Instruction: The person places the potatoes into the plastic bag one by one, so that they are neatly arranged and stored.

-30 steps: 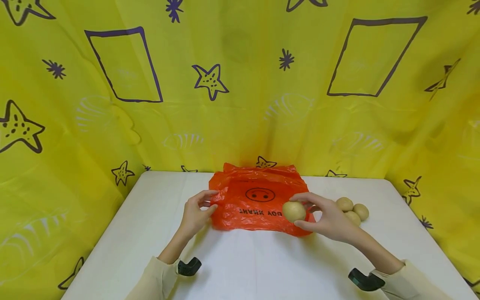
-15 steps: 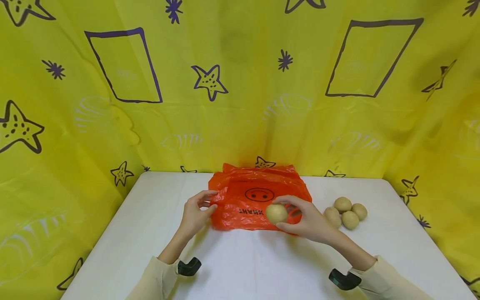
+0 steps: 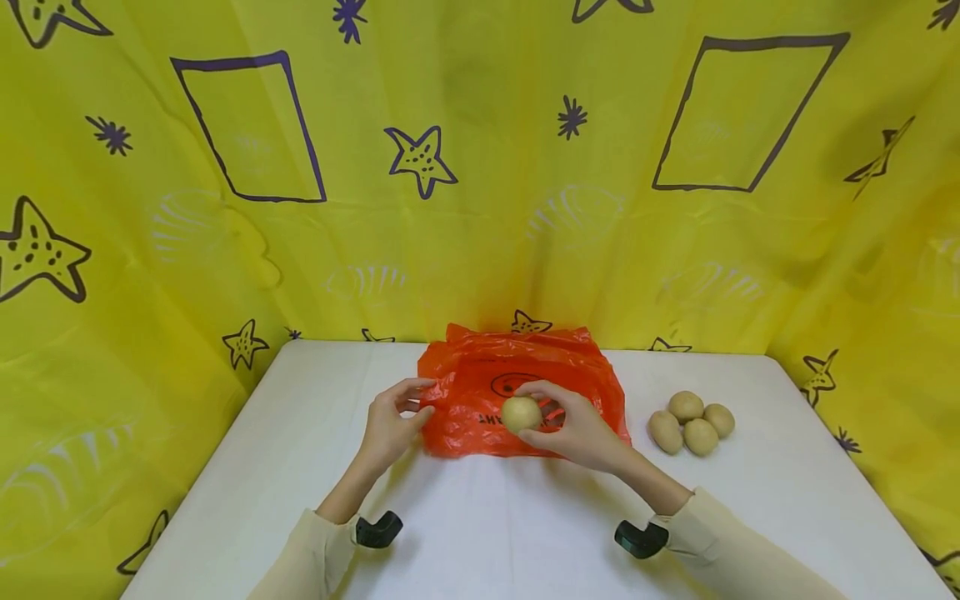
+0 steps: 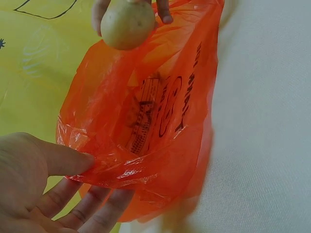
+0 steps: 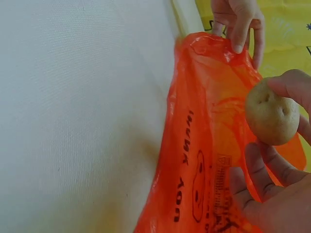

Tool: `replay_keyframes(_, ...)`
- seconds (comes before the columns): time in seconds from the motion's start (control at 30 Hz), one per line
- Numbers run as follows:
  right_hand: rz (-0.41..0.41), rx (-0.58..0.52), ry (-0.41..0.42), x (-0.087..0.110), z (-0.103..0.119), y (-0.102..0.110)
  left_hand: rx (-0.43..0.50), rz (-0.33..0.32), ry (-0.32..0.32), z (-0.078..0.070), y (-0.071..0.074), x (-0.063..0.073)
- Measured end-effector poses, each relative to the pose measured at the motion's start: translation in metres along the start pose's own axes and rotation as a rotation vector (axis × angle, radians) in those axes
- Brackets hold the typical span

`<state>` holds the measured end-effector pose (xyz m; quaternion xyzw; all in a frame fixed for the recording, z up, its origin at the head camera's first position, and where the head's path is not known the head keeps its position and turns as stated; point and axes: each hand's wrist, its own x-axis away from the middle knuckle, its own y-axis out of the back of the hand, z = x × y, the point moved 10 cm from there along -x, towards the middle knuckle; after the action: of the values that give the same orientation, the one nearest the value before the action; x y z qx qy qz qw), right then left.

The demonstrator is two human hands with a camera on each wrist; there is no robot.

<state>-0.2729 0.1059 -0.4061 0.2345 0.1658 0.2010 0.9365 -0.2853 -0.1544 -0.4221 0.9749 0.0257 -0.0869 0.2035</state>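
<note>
The right hand partly hides the bag.

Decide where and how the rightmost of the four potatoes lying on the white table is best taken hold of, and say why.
The rightmost potato is probably best pinched across its far and near-right sides, coming from above and the right. It is rounded, and the back potato and the front potato beside it crowd its left, while its right side is free.

Head view bright, wrist views dimmer; glints on red bag.
</note>
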Motion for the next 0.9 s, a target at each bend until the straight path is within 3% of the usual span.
replay_keyframes(0.67,-0.035,-0.004,-0.102,-0.040,-0.027,-0.031,0.004,0.002,0.013,0.002,-0.001,-0.001)
replay_keyframes(0.9,-0.035,-0.005,-0.097,-0.056,-0.033,-0.046,0.016,0.006,0.012,0.002,-0.002,0.000)
